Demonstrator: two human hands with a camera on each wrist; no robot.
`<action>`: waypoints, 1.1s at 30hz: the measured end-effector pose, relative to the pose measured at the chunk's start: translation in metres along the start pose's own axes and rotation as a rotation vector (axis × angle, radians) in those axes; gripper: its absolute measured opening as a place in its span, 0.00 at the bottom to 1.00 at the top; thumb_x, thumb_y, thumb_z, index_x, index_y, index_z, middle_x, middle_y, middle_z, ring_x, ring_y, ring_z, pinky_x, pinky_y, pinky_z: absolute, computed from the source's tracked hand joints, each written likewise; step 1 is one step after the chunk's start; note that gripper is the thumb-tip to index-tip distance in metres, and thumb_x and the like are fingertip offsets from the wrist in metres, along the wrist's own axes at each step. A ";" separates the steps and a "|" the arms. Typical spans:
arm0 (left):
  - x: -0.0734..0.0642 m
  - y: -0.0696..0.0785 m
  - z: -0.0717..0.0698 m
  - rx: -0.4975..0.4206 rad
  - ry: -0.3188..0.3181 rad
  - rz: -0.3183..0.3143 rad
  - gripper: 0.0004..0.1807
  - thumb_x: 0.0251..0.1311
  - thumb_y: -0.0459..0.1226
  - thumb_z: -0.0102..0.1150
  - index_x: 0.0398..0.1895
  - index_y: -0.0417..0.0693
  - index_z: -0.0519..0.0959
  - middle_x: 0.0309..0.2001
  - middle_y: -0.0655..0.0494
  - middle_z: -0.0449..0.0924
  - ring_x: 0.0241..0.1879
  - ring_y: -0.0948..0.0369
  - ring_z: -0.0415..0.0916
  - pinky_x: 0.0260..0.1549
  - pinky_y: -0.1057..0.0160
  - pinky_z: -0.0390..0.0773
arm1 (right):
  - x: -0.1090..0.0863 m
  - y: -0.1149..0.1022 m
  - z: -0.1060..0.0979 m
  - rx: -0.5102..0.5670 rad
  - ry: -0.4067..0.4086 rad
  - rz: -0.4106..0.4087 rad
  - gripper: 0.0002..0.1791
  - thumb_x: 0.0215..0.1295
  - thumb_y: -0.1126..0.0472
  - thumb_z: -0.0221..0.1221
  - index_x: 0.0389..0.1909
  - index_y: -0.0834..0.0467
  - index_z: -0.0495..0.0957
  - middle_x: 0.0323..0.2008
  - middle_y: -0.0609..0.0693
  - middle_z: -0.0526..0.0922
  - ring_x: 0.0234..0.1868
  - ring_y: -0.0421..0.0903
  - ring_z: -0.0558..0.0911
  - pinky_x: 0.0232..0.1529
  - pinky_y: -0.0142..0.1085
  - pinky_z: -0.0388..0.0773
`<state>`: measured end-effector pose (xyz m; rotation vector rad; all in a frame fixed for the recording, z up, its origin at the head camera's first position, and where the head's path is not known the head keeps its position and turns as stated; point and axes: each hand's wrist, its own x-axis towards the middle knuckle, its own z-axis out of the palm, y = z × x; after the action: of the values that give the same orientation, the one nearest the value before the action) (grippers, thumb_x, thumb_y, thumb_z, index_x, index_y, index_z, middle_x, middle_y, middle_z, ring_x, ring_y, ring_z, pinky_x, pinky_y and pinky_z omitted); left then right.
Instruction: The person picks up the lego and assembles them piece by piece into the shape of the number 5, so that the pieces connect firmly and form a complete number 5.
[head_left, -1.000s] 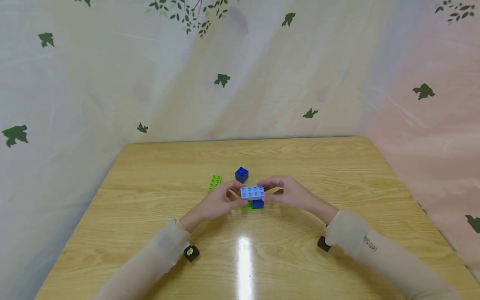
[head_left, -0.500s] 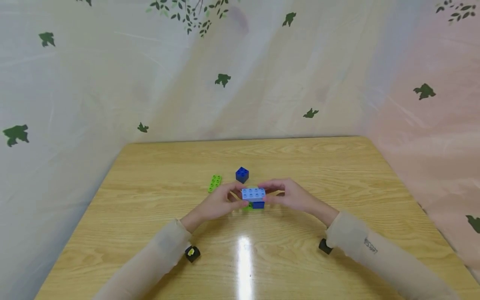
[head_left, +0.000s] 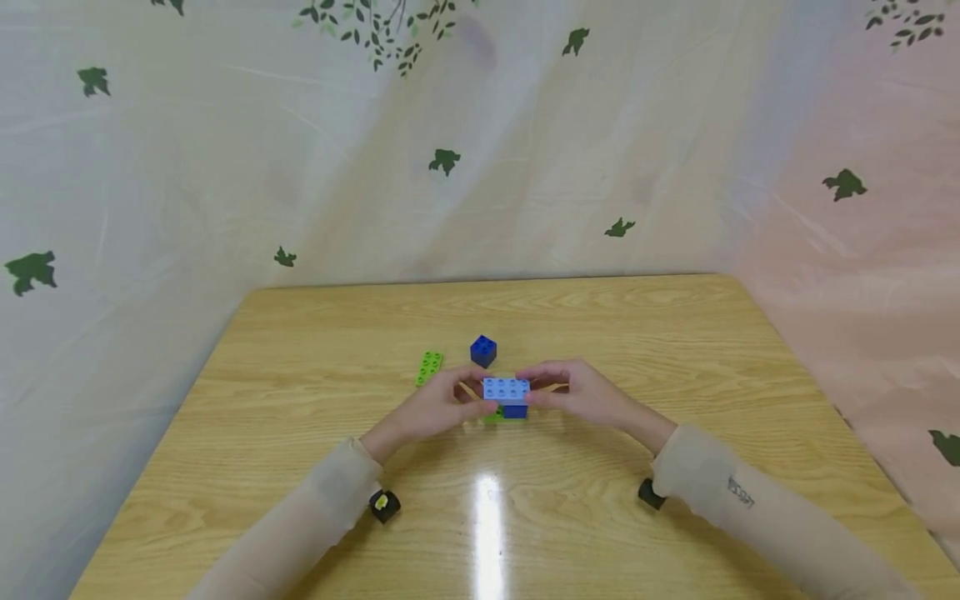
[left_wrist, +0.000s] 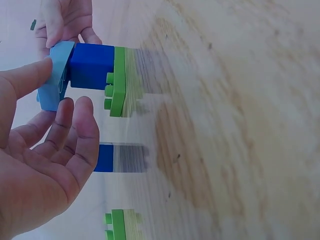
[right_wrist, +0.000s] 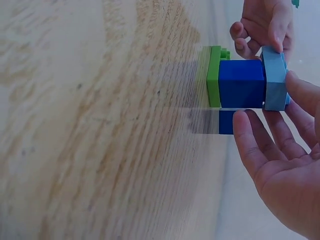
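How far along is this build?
Done: a dark blue block sits on a green plate. In hand: left hand and right hand hold a light blue brick at the block's top; its seating is unclear. Possibly left: the loose blue block and other green plate, lying apart.

The sleeved left forearm and right forearm slant forward and inward. Ahead of them, the left hand and right hand face each other, near but apart. Each holds a pinch between thumb and fingers, thumbs nearer the body. The left wrist view shows the other left fingers curving loosely.
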<state>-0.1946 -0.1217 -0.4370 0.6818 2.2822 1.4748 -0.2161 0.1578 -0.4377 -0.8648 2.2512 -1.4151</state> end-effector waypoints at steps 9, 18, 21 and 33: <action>0.000 -0.003 -0.004 0.026 0.011 0.001 0.22 0.69 0.45 0.64 0.60 0.43 0.77 0.44 0.50 0.80 0.39 0.49 0.80 0.33 0.62 0.81 | 0.003 0.001 0.002 -0.021 0.003 -0.032 0.21 0.71 0.57 0.64 0.62 0.59 0.79 0.55 0.51 0.84 0.55 0.49 0.82 0.54 0.43 0.82; 0.000 -0.004 -0.007 0.006 0.014 -0.026 0.19 0.70 0.46 0.63 0.58 0.48 0.79 0.45 0.51 0.78 0.37 0.46 0.79 0.30 0.60 0.79 | 0.007 -0.003 0.003 -0.019 0.003 -0.041 0.21 0.71 0.58 0.64 0.62 0.60 0.79 0.55 0.51 0.84 0.55 0.49 0.82 0.55 0.44 0.81; 0.000 -0.004 -0.008 0.009 0.012 -0.023 0.19 0.70 0.46 0.63 0.58 0.47 0.78 0.45 0.51 0.78 0.37 0.46 0.79 0.29 0.59 0.79 | 0.007 -0.004 0.004 -0.016 0.004 -0.041 0.21 0.71 0.58 0.64 0.62 0.61 0.79 0.55 0.52 0.84 0.55 0.50 0.82 0.54 0.44 0.82; -0.001 -0.011 -0.006 -0.025 0.003 -0.033 0.21 0.71 0.43 0.62 0.62 0.44 0.76 0.46 0.46 0.77 0.36 0.47 0.79 0.26 0.59 0.81 | 0.009 0.000 0.007 0.038 -0.019 -0.006 0.21 0.72 0.59 0.63 0.63 0.61 0.78 0.55 0.54 0.84 0.56 0.52 0.82 0.52 0.39 0.83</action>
<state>-0.1993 -0.1308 -0.4442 0.6319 2.2624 1.4873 -0.2190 0.1472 -0.4403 -0.8690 2.2022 -1.4421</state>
